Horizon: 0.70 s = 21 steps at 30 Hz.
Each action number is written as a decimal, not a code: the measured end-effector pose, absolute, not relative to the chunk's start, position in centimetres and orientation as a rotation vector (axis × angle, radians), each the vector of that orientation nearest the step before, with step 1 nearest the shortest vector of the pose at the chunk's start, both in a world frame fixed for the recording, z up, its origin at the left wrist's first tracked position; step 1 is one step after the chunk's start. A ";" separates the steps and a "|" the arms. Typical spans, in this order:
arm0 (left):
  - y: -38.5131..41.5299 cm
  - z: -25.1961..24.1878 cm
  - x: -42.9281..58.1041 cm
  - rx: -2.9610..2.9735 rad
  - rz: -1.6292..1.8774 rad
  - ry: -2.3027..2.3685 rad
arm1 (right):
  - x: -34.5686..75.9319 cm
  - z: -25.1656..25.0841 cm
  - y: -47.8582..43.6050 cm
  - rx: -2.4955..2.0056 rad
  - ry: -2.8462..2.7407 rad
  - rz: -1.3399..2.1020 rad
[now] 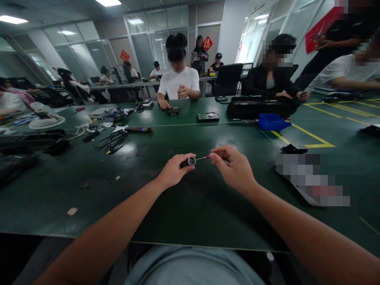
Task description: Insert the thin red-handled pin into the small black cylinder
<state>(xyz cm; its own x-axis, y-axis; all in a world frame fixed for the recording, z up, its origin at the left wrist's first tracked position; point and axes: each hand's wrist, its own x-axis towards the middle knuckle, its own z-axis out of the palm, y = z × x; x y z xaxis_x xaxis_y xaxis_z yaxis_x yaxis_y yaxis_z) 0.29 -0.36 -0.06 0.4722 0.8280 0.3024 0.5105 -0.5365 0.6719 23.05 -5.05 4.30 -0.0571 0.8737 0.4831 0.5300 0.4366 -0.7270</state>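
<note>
Just above the green table, my left hand [173, 171] is closed around a small dark cylinder [191, 161] with a silver ring at its open end, which faces right and toward me. A screwdriver [208, 157] with a red collar and a thin metal shaft is pinched in my right hand [234, 168]. Its shaft points left, and the tip meets the ringed end of the cylinder; whether it is inside cannot be made out. My fingers cover most of the screwdriver's handle and the cylinder's body.
A black cable [111, 140] and a pen-like tool [139, 129] lie ahead on the left. Past my hands are a circuit board [208, 116], a blue bin [273, 122] and a long black casing [261, 106]. A blurred pale object [308, 182] lies right. A person [179, 81] works opposite.
</note>
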 end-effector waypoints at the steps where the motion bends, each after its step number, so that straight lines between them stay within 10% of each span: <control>1: -0.4 -0.1 0.3 2.229 0.846 1.110 | 23.1 4.2 -5.0 -1.191 -1.741 0.448; 21: -0.6 0.2 0.6 2.245 0.843 1.115 | 23.2 3.8 -5.1 -1.100 -1.872 0.413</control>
<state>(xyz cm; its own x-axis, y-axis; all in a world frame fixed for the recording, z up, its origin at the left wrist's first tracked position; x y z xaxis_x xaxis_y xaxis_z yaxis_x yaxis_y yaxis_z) 0.56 -0.64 0.24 0.4751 0.8245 0.3072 0.5204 -0.5448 0.6575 23.22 -5.07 3.81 -0.2012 0.8229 0.5314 0.5229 0.5490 -0.6520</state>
